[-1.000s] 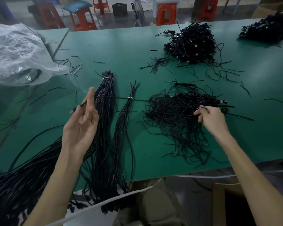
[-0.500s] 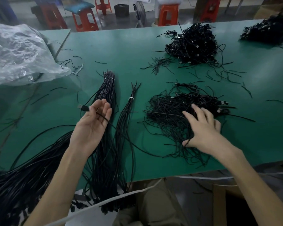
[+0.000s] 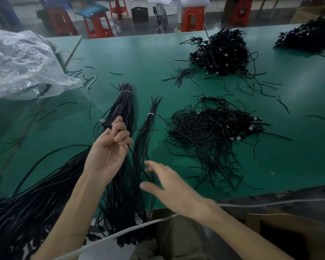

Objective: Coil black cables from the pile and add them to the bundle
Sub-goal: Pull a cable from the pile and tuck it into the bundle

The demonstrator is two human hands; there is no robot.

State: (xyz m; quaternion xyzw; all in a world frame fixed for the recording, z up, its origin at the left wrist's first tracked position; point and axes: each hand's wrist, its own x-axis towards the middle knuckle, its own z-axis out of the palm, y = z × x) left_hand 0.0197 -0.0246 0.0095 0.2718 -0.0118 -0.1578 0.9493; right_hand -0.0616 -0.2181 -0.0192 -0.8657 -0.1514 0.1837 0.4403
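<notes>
Counter: green-topped counter (image 3: 135, 59), scattered with short black offcuts.
Left hand: left hand (image 3: 109, 149) is raised, palm up, over the thick bundle; its fingers curl round a single thin black cable (image 3: 129, 147).
Cable: its plug end (image 3: 104, 124) sticks out beyond the fingertips, to the far left; the cord trails from the hand towards the near right.
Right hand: right hand (image 3: 169, 186) is near the counter's near edge, fingers straight and spread, nothing gripped. It is blurred, so I cannot tell whether it touches the cord.
Thick bundle: thick bundle of straight black cables (image 3: 123, 109), tied with a white band at its far end, centre-left.
Thin bundle: thinner white-banded black cable bundle (image 3: 146, 132), just right of the thick one.
Pile: loose tangled pile of black cables (image 3: 210, 132), right of both bundles.
Far piles: denser black cable heap (image 3: 219, 53) beyond it; another heap (image 3: 308, 38) at the far right.
Near left: broad sheaf of long black cables (image 3: 26, 194) hanging over the near edge.
Far left: crumpled clear plastic bag (image 3: 21, 64).
</notes>
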